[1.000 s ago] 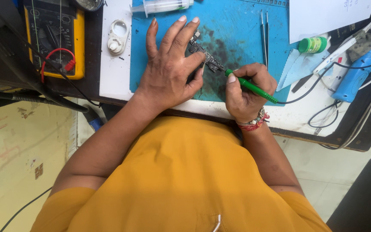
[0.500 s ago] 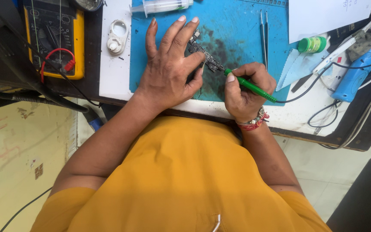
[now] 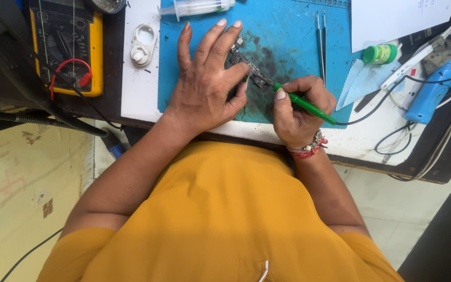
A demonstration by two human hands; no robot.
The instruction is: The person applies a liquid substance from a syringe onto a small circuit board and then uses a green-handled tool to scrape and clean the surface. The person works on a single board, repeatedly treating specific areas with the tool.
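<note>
Left hand (image 3: 207, 86) lies flat, fingers spread; right hand (image 3: 301, 109) curls in a pen-style grip, wrist bent.

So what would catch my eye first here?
Probably the two hands at the middle of the blue mat: the left hand presses flat on a small circuit board, while the right hand holds a green soldering iron, its tip at the board. A yellow multimeter lies far left.

I see very little change across the last second. My right hand (image 3: 301, 112) has crept slightly left with the green soldering iron (image 3: 304, 104), bringing its tip closer along the circuit board (image 3: 250, 70). My left hand (image 3: 207, 83) has shifted only marginally on that board.
</note>
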